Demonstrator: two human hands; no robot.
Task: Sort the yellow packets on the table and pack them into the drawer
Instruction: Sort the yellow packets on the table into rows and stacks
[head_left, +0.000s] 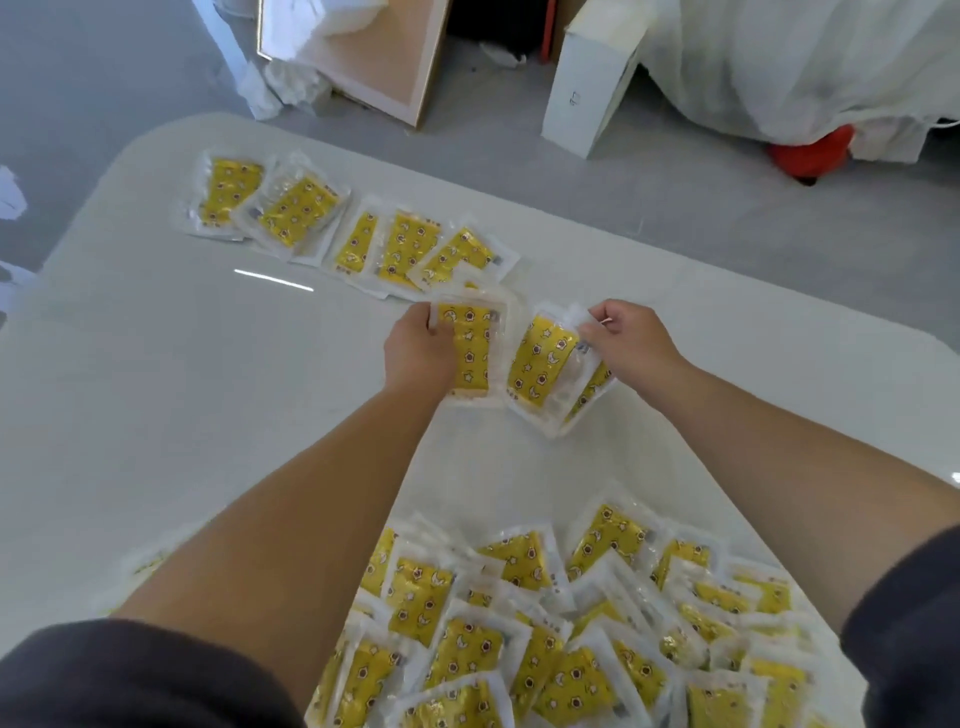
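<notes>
Yellow patterned packets in clear wrappers lie on a white table (156, 374). My left hand (418, 353) grips one packet (472, 353) by its left edge, flat near the table's middle. My right hand (631, 340) pinches the top corner of a small stack of packets (543, 366), tilted beside the first. A row of several packets (363, 234) stretches along the far side. A large loose pile of packets (571, 623) covers the near edge between my forearms. No drawer is in view.
Beyond the table's far edge, on the grey floor, stand a leaning framed board (374, 57), a white box (587, 88), white sheeting (805, 62) and a red object (810, 153). The table's left half is bare.
</notes>
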